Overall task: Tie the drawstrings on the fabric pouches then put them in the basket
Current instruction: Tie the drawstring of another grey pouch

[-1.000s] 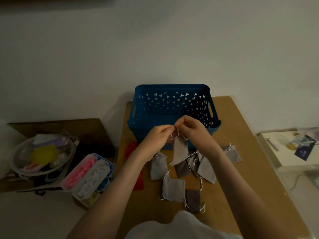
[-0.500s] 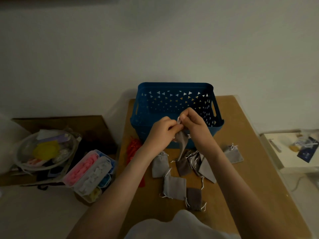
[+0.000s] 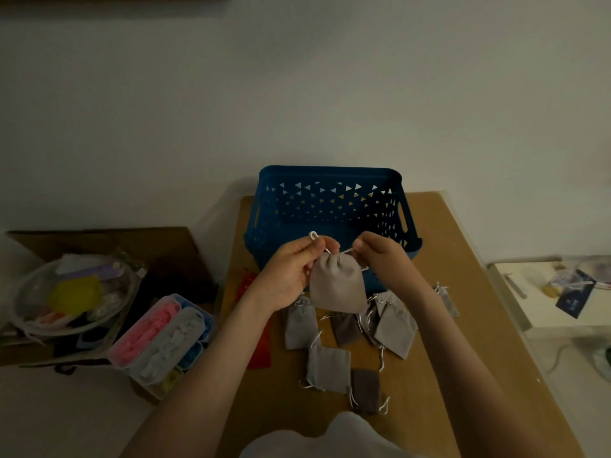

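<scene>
Your left hand (image 3: 291,272) pinches one end of the white drawstring (image 3: 312,233), with a loop poking up past the thumb. Your right hand (image 3: 383,259) pinches the other end. Both grasp cord, which runs out toward 9 and 3 o'clock. The grey pouch (image 3: 337,289) hangs between them, mouth gathered tight, held clear of the table (image 3: 463,259).

The blue basket (image 3: 330,170) sits at 12 o'clock from the pouch, just behind it. Loose pouches (image 3: 327,368) lie scattered on the table at 6 o'clock, below your wrists. There is a red fabric piece (image 3: 261,355) at 7 o'clock, and a clear compartment box (image 3: 165,338) at 8 o'clock, off the table's edge.
</scene>
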